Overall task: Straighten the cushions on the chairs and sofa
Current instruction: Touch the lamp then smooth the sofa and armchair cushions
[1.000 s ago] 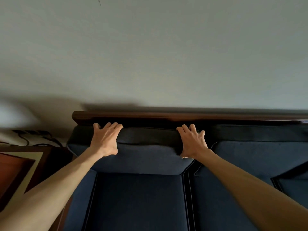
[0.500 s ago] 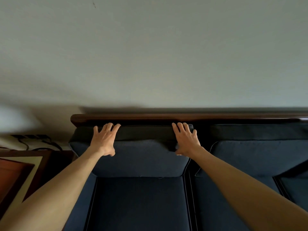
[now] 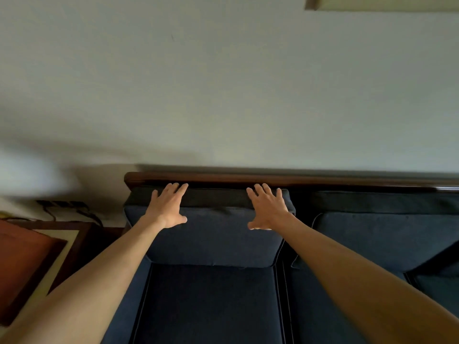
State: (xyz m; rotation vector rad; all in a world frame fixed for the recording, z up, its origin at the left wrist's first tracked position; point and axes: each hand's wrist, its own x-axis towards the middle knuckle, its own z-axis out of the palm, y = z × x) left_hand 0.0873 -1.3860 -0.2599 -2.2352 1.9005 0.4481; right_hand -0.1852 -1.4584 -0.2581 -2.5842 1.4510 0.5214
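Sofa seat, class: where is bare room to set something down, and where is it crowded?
Free: the seat cushion below the back cushion, between both forearms. Crowded: the back cushion's top edge, where the left hand and right hand press flat under the wooden rail.

Navy blue cushions [image 3: 213, 239] with pale piping sit under a dark brown wooden rail [image 3: 273, 178], against a plain grey-white wall [image 3: 223, 95].

— What is the person wearing on the arms?

— Nothing that shows. Both forearms are bare right down to the lower edge of the view, with no sleeve or cuff.

— Anything on the hands?

— The left hand [image 3: 166, 210] and right hand [image 3: 268, 211] are bare: no gloves, rings, watch or band.
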